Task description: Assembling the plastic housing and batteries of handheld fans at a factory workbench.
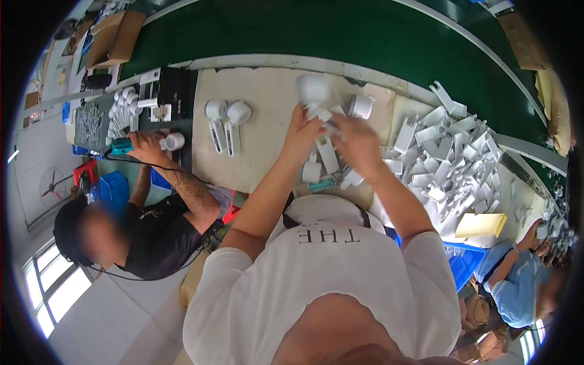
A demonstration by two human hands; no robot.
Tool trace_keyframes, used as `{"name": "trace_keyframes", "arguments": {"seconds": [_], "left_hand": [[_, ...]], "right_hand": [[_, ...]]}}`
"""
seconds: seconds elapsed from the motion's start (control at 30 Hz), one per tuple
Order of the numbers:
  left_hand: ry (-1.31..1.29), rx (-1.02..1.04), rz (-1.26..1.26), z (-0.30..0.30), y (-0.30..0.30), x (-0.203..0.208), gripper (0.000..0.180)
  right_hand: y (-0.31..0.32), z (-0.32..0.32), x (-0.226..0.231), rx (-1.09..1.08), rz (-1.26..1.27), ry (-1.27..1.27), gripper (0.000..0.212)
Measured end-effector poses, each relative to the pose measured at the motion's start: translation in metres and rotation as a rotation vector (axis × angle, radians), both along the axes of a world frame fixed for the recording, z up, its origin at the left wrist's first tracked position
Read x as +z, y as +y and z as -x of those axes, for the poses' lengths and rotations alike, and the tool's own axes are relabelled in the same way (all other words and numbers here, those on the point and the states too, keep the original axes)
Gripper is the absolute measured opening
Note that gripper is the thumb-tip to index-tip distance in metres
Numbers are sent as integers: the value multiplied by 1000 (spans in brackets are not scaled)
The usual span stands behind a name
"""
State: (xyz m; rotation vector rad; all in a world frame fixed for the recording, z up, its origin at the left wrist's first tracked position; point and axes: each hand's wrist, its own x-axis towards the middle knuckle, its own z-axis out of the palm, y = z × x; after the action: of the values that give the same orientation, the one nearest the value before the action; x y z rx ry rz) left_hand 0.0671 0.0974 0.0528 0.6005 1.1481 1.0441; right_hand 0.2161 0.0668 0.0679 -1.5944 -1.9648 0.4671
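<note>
Above the pale worktop [263,164], my left hand [302,132] is closed on a white plastic part with a round, cup-like head [314,89], blurred by motion. My right hand [359,145] is beside the part's lower end, its fingers smeared so I cannot tell what they hold. Just beyond the right hand stands a white cylindrical piece [360,106]. Under my hands, near my body, lie another white round-headed part [312,170], a long white bracket [328,154] and a teal-handled tool [322,185].
Two white assemblies with round heads [236,115] lie to the left. A large heap of white brackets [444,155] covers the right side. At left, a person's hand [148,146] holds a teal tool near a black device [176,91]. Another person [514,277] works at far right.
</note>
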Motion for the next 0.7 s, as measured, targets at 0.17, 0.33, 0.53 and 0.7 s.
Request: {"name": "trace_keyframes", "arguments": {"seconds": [0.17, 0.33, 0.53, 0.7], "left_hand": [[440, -72, 6, 73, -21, -51, 28], [1388, -397, -423, 170, 11, -97, 30], [1533, -265, -58, 164, 17, -66, 35], [1382, -176, -606, 140, -7, -33, 51]], "right_hand": [[-61, 70, -19, 286, -20, 70, 41], [-31, 35, -46, 26, 116, -173, 34], [9, 25, -79, -142, 482, -635, 62], [-4, 5, -15, -198, 218, -33, 68]]}}
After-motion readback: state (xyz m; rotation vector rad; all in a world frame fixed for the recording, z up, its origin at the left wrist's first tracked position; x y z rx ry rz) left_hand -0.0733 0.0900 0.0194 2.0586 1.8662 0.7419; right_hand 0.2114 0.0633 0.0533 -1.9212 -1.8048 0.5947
